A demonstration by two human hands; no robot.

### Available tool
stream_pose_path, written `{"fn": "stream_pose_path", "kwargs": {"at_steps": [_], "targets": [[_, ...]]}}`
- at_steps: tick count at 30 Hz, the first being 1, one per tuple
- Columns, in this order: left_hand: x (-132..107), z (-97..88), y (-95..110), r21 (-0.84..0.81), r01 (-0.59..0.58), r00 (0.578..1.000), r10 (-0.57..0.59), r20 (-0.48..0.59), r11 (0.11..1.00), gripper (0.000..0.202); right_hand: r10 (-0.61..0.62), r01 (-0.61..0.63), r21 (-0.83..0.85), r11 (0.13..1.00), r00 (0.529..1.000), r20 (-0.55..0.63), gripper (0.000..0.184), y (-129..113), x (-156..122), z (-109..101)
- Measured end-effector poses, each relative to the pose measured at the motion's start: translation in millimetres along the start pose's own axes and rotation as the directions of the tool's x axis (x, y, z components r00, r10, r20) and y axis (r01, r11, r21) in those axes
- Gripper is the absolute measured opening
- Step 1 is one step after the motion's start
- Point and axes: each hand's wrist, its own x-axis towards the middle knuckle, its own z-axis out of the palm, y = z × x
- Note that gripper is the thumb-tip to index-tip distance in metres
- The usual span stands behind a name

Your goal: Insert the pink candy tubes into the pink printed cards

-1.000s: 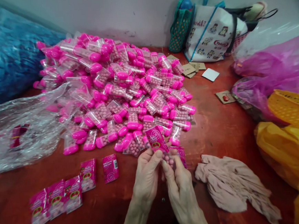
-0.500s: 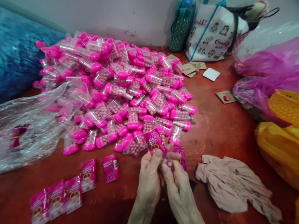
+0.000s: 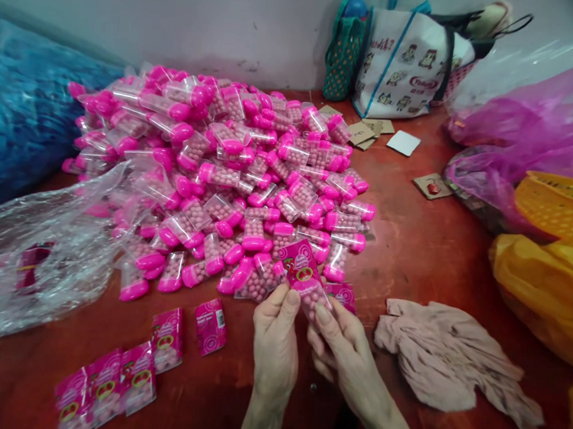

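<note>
A pink printed packet of round pink candies [image 3: 304, 272] is held up in front of the pile, its clear lower part showing the balls. My right hand [image 3: 343, 342] pinches its lower right corner between thumb and fingers. At its left edge, the thumb and fingers of my left hand [image 3: 276, 337] are closed on the packet. Behind my right fingers lies another pink packet [image 3: 342, 296], partly hidden. To the left, several similar packets [image 3: 139, 378] lie in an overlapping row, and one packet [image 3: 210, 326] rests face down beside them.
A large heap of clear candy tubes with pink caps [image 3: 243, 171] fills the back. Crumpled clear plastic [image 3: 47, 260] and a blue bag [image 3: 20, 110] are at left. On the right are a beige cloth [image 3: 446, 347], a yellow basket [image 3: 563, 206], card pieces [image 3: 404, 143] and tote bags [image 3: 408, 66].
My hands have moved slightly apart, the left one shifting left. The packet has turned more upright, and more of its printed front and clear lower part now shows.
</note>
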Motion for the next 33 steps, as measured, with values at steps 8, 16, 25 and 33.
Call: {"fn": "stream_pose_path", "kwargs": {"at_steps": [8, 16, 25, 33], "targets": [[0.0, 7.5, 1.1, 0.005, 0.065, 0.992, -0.066, 0.106, 0.998, 0.010, -0.039, 0.037, -0.033, 0.999, 0.997, -0.065, 0.025, -6.7, 1.2, -2.2], [3.3, 8.8, 6.4, -0.023, 0.076, 0.996, -0.077, -0.039, 0.997, 0.019, -0.047, 0.014, -0.212, 0.977, 0.988, -0.148, 0.027, 11.2, 1.0, -3.1], [-6.4, 12.8, -3.9, 0.087, 0.021, 0.999, -0.018, -0.034, 0.996, 0.020, -0.248, 0.154, -0.320, 0.935, 0.927, -0.280, 0.037, 23.2, -4.3, -3.7], [-6.9, 27.2, 11.4, -0.035, 0.028, 0.998, -0.030, -0.056, 0.999, 0.019, -0.086, 0.084, 0.035, 0.996, 0.994, 0.062, 0.025, -7.0, 6.4, -1.6]]}}
